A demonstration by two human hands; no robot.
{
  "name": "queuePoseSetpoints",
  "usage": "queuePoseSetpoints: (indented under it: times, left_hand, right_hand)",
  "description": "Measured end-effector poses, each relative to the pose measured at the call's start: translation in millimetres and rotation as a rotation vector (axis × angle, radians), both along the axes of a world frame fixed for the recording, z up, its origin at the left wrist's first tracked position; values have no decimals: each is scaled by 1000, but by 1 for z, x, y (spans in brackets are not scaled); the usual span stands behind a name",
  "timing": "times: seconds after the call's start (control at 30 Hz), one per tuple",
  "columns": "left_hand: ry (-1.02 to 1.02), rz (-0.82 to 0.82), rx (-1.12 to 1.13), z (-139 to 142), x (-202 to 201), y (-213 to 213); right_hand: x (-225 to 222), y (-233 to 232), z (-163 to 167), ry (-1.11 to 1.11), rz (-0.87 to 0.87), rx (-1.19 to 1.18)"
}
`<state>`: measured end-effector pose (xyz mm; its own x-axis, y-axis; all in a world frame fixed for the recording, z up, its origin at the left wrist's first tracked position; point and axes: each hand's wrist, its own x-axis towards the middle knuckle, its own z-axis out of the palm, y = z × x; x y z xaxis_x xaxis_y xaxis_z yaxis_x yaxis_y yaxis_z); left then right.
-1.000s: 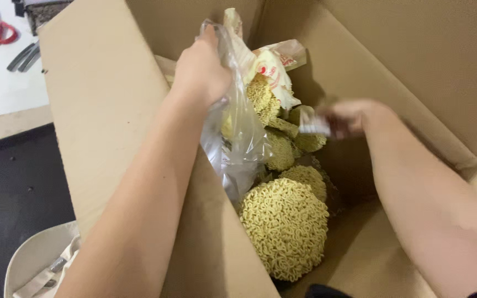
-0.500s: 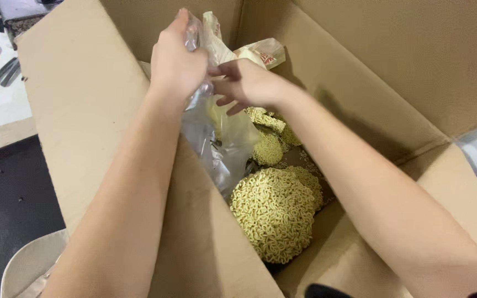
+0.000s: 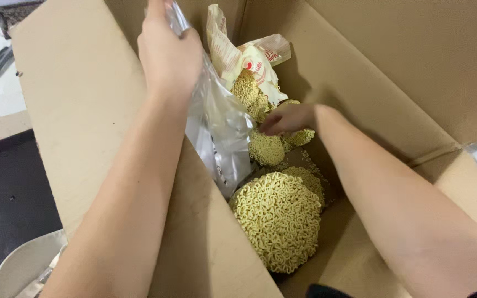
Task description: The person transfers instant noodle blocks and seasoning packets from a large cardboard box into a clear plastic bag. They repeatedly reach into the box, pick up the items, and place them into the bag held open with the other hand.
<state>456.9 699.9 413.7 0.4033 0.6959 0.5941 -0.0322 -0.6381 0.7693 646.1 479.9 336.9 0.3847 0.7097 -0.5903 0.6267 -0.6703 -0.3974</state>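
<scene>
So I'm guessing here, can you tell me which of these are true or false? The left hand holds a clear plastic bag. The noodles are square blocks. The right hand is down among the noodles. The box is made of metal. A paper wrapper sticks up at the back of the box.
1. The left hand holds a clear plastic bag. True: it grips the bag's top edge.
2. The noodles are square blocks. False: the dried noodle cakes are round.
3. The right hand is down among the noodles. True: its fingers touch a small cake.
4. The box is made of metal. False: it is a brown cardboard box.
5. A paper wrapper sticks up at the back of the box. True.
</scene>
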Motion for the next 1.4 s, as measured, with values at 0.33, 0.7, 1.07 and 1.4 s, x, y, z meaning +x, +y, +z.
queuePoseSetpoints:
  times: [0.33, 0.7, 1.07, 1.4]
  left_hand:
    - [0, -6, -62, 6, 0, 1]
    - [3, -47, -8, -5, 5, 8]
    - [73, -8, -21, -7, 2, 3]
    - [55, -64, 78, -9, -4, 0]
  right_hand:
    - [-67, 47, -29, -468, 561, -448]
    - [-68, 29, -20, -966, 1038, -218]
    - [-6, -29, -41, -486, 426, -524]
    - [-60, 19, -49, -232, 311, -85]
